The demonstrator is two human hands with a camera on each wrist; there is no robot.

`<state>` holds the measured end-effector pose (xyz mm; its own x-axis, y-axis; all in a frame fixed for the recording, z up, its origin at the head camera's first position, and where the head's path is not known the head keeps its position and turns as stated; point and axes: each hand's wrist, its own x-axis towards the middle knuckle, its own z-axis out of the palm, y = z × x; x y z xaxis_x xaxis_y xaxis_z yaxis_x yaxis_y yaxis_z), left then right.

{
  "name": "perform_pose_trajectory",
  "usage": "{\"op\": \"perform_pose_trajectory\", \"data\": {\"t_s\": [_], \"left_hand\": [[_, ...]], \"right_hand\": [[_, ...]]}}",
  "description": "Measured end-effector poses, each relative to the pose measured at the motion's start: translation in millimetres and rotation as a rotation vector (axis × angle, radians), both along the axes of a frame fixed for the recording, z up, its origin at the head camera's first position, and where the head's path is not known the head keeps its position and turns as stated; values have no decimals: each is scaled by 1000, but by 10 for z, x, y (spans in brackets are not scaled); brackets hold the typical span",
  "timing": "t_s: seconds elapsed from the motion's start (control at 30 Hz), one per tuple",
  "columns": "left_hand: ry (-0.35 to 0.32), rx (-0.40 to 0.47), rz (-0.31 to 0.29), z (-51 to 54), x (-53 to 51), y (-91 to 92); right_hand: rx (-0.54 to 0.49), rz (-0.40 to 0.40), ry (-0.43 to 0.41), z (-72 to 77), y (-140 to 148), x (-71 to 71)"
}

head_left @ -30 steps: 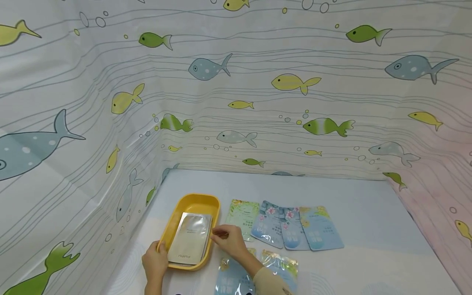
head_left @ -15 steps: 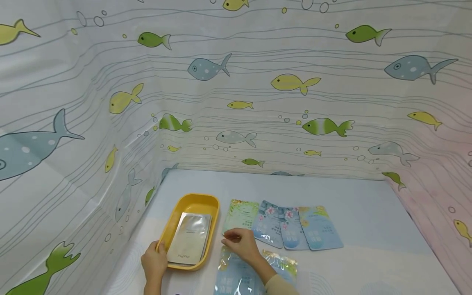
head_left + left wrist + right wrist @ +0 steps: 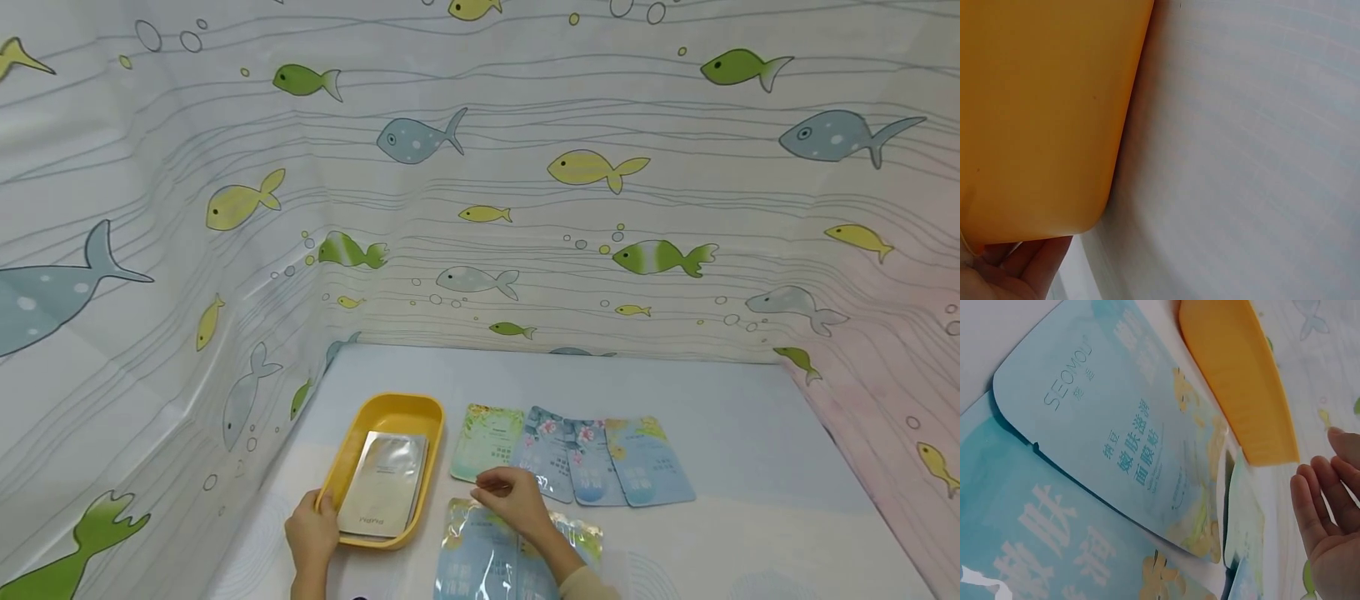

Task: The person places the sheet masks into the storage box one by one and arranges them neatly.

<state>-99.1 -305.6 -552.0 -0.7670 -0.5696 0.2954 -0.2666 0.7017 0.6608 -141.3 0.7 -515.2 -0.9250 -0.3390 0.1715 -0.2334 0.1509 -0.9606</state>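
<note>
Shifting farther right of the tray [image 3: 403,407], the right hand [image 3: 513,502], loose-fingered and seemingly empty, was free to work; the left hand [image 3: 312,530] gripped the tray's left rim.

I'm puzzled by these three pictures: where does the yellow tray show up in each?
Head: the yellow tray is low in the picture, left of centre.
Left wrist: the yellow tray fills the upper left, close up.
Right wrist: the yellow tray is upper right of centre, cut off by the top edge.
Landmark: the left hand at its edge, in head and left wrist views only.
</note>
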Motion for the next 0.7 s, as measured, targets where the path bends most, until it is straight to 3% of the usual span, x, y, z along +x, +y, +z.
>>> {"op": "perform_pose_trajectory", "data": {"t_s": [0.13, 0.3, 0.4, 0.6, 0.7], "left_hand": [[18, -11, -6, 4, -7, -8], [22, -15, 0, 9, -13, -8], [18, -9, 2, 17, -19, -6], [-8, 5, 4, 31, -22, -4], [-30, 10, 7, 35, -14, -9]], "right_hand": [[10, 5, -21, 173, 68, 67], [23, -19, -18, 195, 149, 80], [11, -48, -11, 126, 203, 59], [1, -112, -31, -189, 325, -27], [-22, -134, -54, -249, 373, -29]]}}
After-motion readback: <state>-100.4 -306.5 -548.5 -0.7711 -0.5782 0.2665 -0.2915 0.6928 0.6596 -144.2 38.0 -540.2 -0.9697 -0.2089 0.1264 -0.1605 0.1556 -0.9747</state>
